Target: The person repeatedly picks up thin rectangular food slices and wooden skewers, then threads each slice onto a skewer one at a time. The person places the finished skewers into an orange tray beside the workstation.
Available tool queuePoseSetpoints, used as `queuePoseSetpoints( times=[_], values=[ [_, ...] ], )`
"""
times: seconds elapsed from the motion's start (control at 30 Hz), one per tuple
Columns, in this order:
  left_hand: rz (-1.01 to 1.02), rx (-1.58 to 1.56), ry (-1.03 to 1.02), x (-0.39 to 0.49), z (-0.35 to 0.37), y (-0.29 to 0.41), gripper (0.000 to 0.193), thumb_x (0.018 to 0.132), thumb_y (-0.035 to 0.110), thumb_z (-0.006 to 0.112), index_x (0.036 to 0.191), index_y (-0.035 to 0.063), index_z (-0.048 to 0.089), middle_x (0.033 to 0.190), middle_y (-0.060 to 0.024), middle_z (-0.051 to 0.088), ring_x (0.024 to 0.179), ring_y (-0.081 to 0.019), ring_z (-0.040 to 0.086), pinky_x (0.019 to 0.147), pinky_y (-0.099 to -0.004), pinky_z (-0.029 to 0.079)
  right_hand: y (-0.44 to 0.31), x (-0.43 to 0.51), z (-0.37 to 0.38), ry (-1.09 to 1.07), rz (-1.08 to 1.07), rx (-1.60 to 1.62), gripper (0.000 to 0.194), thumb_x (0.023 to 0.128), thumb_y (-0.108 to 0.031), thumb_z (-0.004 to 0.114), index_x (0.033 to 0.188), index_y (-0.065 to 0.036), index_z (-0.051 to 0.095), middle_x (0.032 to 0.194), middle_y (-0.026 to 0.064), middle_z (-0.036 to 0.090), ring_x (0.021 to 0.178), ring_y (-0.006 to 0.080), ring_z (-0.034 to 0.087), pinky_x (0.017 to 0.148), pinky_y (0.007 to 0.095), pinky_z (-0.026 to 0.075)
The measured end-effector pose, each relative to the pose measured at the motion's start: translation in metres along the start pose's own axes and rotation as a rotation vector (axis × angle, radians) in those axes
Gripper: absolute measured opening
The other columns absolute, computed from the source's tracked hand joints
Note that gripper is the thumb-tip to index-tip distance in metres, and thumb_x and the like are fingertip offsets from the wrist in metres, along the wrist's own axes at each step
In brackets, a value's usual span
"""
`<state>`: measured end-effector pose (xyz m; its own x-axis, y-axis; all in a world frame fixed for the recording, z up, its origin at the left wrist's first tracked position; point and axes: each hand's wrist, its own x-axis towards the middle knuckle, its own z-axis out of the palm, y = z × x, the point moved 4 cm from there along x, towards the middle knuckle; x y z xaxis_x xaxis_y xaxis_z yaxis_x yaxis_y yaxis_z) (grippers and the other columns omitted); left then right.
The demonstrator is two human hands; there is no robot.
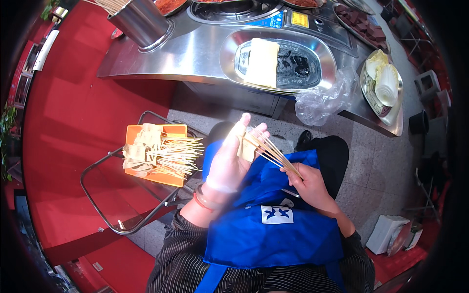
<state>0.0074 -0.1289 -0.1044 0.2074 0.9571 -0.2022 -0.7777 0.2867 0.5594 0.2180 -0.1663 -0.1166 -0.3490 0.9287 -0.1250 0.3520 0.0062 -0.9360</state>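
My left hand, in a thin clear glove, holds a pale tan folded food sheet against its palm and fingers. Closed around a bundle of thin wooden skewers is my right hand; the skewers' far ends reach the sheet and my left fingers. Whether any skewer pierces the sheet cannot be told. To the left, an orange tray bears many skewers with tan folded sheets on them. A stack of pale sheets lies on an oval metal platter on the counter ahead.
On the steel counter stand a metal cylinder of skewers, a platter of dark red blocks and a plate with pale leafy cabbage. A crumpled clear plastic bag hangs over its edge. A metal-framed chair supports the orange tray.
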Motion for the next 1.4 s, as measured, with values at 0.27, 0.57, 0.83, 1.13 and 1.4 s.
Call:
queuePoseSetpoints(
  times=[0.27, 0.57, 0.83, 1.13, 1.4],
  values=[
    [0.012, 0.045, -0.057, -0.005, 0.009, -0.007, 0.071, 0.101, 0.041, 0.059, 0.156, 0.0082, 0.030, 0.145, -0.0199, 0.050, 0.134, -0.0333, 0.049, 0.116, -0.0481, 0.036, 0.000, -0.002, 0.001, 0.006, 0.016, 0.023, 0.019, 0.097, -0.003, 0.056, 0.109, -0.002, 0.070, 0.074, 0.0051, 0.062, 0.064, 0.0124, 0.060, 0.061, 0.0272, 0.049],
    [0.139, 0.354, -0.130, -0.005, 0.010, -0.005, 0.072, 0.101, 0.035, 0.061, 0.155, 0.0001, 0.029, 0.150, -0.0210, 0.045, 0.138, -0.0322, 0.046, 0.117, -0.0453, 0.034, -0.006, -0.003, 0.000, 0.029, 0.003, 0.047, 0.016, 0.098, -0.004, 0.058, 0.109, -0.001, 0.070, 0.073, 0.0047, 0.062, 0.065, 0.0115, 0.060, 0.061, 0.0259, 0.050],
    [0.134, 0.167, -0.064, -0.004, 0.005, -0.002, 0.072, 0.101, 0.039, 0.058, 0.154, -0.0019, 0.030, 0.153, -0.0204, 0.043, 0.141, -0.0318, 0.043, 0.119, -0.0441, 0.031, -0.005, -0.002, 0.002, 0.013, -0.005, 0.076, 0.017, 0.099, -0.005, 0.057, 0.110, 0.000, 0.070, 0.073, 0.0041, 0.062, 0.065, 0.0106, 0.060, 0.061, 0.0251, 0.050],
    [0.106, 0.281, -0.081, -0.002, 0.005, -0.011, 0.075, 0.098, 0.035, 0.064, 0.154, -0.0003, 0.030, 0.150, -0.0194, 0.047, 0.138, -0.0309, 0.047, 0.118, -0.0441, 0.033, -0.007, 0.001, 0.003, 0.019, 0.012, 0.088, 0.019, 0.100, -0.006, 0.056, 0.112, 0.000, 0.070, 0.073, 0.0037, 0.061, 0.064, 0.0106, 0.058, 0.060, 0.0253, 0.048],
    [0.155, 0.274, 0.006, 0.001, -0.003, 0.001, 0.069, 0.098, 0.027, 0.065, 0.153, -0.0004, 0.034, 0.145, -0.0192, 0.052, 0.133, -0.0282, 0.052, 0.114, -0.0409, 0.038, -0.003, 0.000, 0.005, 0.044, 0.005, 0.071, 0.017, 0.101, -0.006, 0.057, 0.110, 0.000, 0.070, 0.072, 0.0039, 0.061, 0.063, 0.0112, 0.059, 0.060, 0.0250, 0.048]
  ],
)
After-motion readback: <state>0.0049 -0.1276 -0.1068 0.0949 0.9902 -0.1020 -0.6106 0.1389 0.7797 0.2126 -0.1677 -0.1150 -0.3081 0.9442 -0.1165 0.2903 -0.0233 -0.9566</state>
